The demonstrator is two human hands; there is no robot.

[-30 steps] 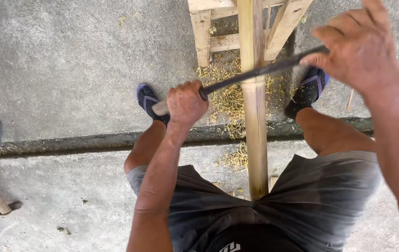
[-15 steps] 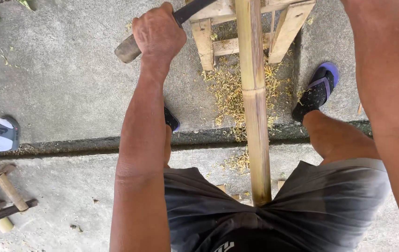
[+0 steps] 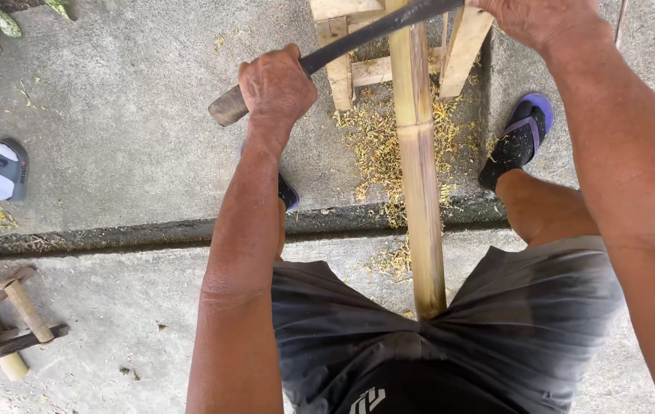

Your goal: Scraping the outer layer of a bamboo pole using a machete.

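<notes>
The left hand [image 3: 276,86] is wrapped tight around the round wooden handle of a long dark metal blade [image 3: 373,29], the blunt handle end sticking out past the fist. The right hand [image 3: 536,19] closes over the blade's far end at the top edge of the view; how its fingers sit there I cannot tell, since they are cut off. The blade lies slanted across a long yellow-brown bamboo pole [image 3: 422,165], touching it near the top. The pole runs from between the person's thighs, over dark grey shorts [image 3: 496,330], up to a pale wooden trestle [image 3: 358,57]. Yellow shavings [image 3: 377,146] lie scattered on the grey concrete floor [image 3: 128,138] beneath. A purple-and-black sandal [image 3: 523,138] stands just right of the pole. Far left, another person's foot in a white sock and grey sandal [image 3: 1,172] shows, and a small bamboo frame [image 3: 5,330] lies at the lower left.
</notes>
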